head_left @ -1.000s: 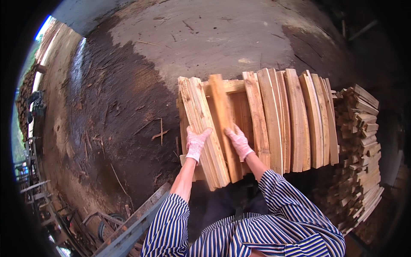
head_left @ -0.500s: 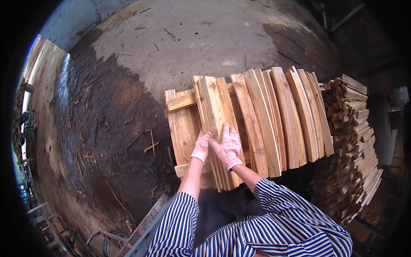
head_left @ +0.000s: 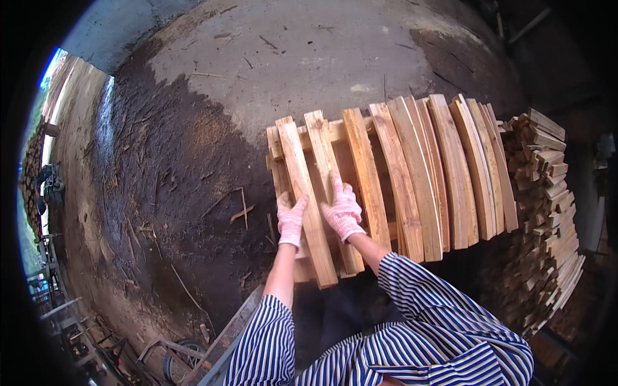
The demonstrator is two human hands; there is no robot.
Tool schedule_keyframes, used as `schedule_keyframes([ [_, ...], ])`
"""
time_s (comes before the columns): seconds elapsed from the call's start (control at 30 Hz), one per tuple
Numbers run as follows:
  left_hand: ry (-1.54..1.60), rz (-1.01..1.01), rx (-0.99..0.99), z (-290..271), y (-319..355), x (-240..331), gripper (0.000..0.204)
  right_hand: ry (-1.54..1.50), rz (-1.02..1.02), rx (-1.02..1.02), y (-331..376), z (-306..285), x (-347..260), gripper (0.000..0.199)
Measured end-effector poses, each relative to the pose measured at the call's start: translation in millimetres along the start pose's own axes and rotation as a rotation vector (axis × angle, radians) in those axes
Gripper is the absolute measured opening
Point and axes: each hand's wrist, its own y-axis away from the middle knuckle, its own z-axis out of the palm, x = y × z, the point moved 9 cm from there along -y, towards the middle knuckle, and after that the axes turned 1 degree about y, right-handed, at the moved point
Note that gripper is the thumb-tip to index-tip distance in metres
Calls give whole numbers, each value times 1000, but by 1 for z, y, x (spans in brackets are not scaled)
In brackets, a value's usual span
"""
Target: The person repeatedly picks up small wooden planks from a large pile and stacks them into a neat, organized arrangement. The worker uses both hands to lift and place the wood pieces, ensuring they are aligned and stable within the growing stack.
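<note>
My left hand, in a pink-white knit glove, is at the left edge of the leftmost long wooden plank. Its thumb touches that edge, apart from the fingers. My right hand, gloved alike, lies over the second plank, thumb on the left side and fingers on top and toward the right; the undersides of the fingers are hidden. Both planks rest slightly slanted across a cross piece, with gaps between them. Just right of my right hand lies a third plank, darker and more orange.
Several more planks lie side by side to the right, some touching. Beyond them stands a tall stack of cut wood. Wood scraps litter the dark, damp floor. A metal frame with a wheel is at the lower left.
The planks bunched under my hands have been spread apart across the cross piece. My hands have moved apart, the left beside the leftmost plank. The view has shifted slightly.
</note>
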Motion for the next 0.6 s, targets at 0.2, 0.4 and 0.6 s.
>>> schedule_keyframes([
  [0.2,-966,-20,180,93,48,61,99,-48,78,102,-22,-14,38,86],
  [0.4,-998,36,122,88,14,76,91,-105,-9,116,-16,-8,31,90],
  [0.6,-949,-60,188,88,17,72,87,-91,32,92,-18,-14,32,93],
])
